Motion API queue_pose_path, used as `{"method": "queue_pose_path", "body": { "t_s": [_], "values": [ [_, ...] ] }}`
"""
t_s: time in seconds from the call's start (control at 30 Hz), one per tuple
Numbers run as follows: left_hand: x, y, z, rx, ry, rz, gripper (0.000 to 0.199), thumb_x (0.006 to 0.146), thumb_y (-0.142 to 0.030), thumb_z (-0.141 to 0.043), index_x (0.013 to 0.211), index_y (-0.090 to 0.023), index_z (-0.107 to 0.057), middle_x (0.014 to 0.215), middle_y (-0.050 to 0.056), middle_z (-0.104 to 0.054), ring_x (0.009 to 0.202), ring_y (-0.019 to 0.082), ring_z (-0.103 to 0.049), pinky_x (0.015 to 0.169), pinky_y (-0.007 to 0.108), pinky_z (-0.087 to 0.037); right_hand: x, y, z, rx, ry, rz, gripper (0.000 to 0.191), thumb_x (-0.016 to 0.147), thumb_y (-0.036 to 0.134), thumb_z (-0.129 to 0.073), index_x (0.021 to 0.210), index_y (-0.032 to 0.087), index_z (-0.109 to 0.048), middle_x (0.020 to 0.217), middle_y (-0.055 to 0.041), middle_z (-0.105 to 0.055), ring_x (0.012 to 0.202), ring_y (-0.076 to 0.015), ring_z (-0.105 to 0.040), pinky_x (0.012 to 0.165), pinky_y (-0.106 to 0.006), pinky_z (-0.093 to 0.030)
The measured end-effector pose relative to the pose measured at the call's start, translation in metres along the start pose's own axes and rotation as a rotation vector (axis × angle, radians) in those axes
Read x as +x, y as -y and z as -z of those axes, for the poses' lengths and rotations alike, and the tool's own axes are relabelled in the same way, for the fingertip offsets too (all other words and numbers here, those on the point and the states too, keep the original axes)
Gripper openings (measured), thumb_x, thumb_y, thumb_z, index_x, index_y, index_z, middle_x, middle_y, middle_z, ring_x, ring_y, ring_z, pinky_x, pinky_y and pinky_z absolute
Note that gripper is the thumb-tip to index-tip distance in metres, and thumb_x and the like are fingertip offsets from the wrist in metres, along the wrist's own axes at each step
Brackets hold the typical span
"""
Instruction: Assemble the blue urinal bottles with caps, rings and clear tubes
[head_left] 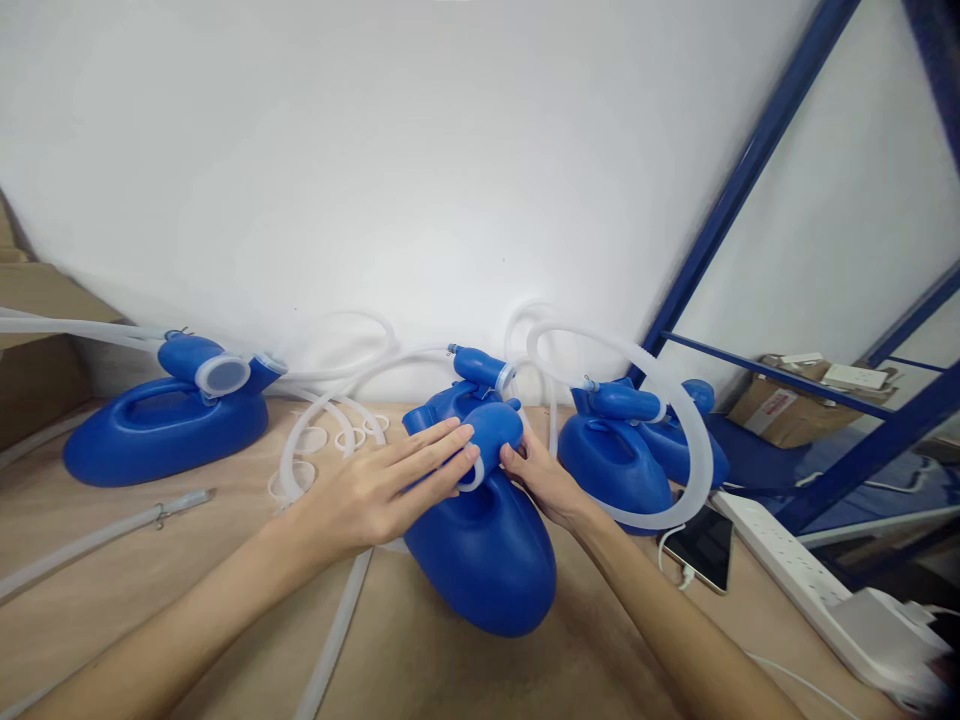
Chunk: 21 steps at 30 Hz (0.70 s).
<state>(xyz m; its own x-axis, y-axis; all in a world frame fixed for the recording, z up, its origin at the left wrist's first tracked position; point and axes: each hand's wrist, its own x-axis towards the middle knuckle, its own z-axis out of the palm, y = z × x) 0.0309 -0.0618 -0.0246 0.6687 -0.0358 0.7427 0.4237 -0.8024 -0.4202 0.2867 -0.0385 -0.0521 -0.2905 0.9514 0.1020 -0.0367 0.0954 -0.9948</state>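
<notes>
Near the middle, a blue plastic funnel cup [496, 432] with a white rim is between my two hands. My left hand [401, 480] lies along its left side, fingers fairly straight and pressed on it near the rim. From the right, my right hand [541, 475] grips it with thumb and bent fingers. Below the cup is a blue urinal bottle [487, 570] with a handle; whether the two are joined is hidden. Just behind stands another blue bottle, partly covered, with a blue funnel cup [480, 367] and a clear hose on it.
More blue urinal bottles stand at left [165, 440] and right [615, 465]. Clear hoses [697, 450] loop around them. White rings [351, 438] lie behind my left hand. A phone [701, 548], a white power strip [780, 560] and a blue metal frame [742, 190] are on the right.
</notes>
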Motion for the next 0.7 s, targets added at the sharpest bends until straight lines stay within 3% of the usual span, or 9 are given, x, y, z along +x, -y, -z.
{"method": "queue_pose_path", "body": {
  "t_s": [0.1,0.2,0.43,0.53,0.7],
  "values": [
    [-0.007,0.005,-0.007,-0.080,-0.083,0.120,0.058,0.095,-0.025,-0.075,0.147,-0.011,-0.053,0.134,0.017,-0.073,0.124,0.025,-0.071,0.107,0.037,-0.061,-0.001,0.004,0.000,-0.014,-0.018,-0.084,0.081,0.068,0.072,-0.086,0.132,0.029,-0.063,0.107,-0.0060,-0.073,0.087,-0.0225,-0.068,0.073,-0.033,-0.057],
    [-0.012,0.006,-0.014,-0.068,-0.132,0.193,0.061,0.093,-0.031,-0.077,0.148,-0.015,-0.054,0.125,0.015,-0.077,0.113,0.023,-0.076,0.103,0.036,-0.064,-0.001,0.004,-0.001,0.042,-0.034,-0.107,0.078,0.068,0.069,-0.088,0.128,0.027,-0.064,0.107,-0.0050,-0.072,0.083,-0.0194,-0.067,0.065,-0.028,-0.054],
    [-0.013,-0.001,-0.019,-0.055,-0.167,0.113,0.065,0.095,-0.018,-0.075,0.154,-0.013,-0.049,0.125,0.015,-0.077,0.113,0.024,-0.076,0.096,0.032,-0.066,-0.005,0.009,-0.001,0.148,0.049,-0.138,0.080,0.070,0.058,-0.091,0.136,0.027,-0.061,0.117,-0.0065,-0.074,0.097,-0.0250,-0.074,0.074,-0.031,-0.060],
    [-0.010,-0.002,-0.018,-0.045,-0.127,0.065,0.066,0.098,-0.015,-0.070,0.158,-0.013,-0.043,0.130,0.014,-0.075,0.120,0.024,-0.073,0.096,0.033,-0.066,-0.006,0.016,0.001,0.170,0.071,-0.150,0.079,0.072,0.052,-0.091,0.140,0.026,-0.059,0.119,-0.0066,-0.074,0.107,-0.0274,-0.073,0.080,-0.033,-0.063],
    [-0.004,0.008,-0.007,-0.035,-0.027,-0.009,0.056,0.101,-0.020,-0.066,0.154,-0.013,-0.048,0.135,0.013,-0.073,0.126,0.024,-0.070,0.103,0.035,-0.062,-0.007,0.018,0.011,0.179,0.093,-0.215,0.084,0.070,0.052,-0.093,0.141,0.025,-0.058,0.105,-0.0041,-0.075,0.086,-0.0205,-0.074,0.072,-0.029,-0.063]
  ]
}}
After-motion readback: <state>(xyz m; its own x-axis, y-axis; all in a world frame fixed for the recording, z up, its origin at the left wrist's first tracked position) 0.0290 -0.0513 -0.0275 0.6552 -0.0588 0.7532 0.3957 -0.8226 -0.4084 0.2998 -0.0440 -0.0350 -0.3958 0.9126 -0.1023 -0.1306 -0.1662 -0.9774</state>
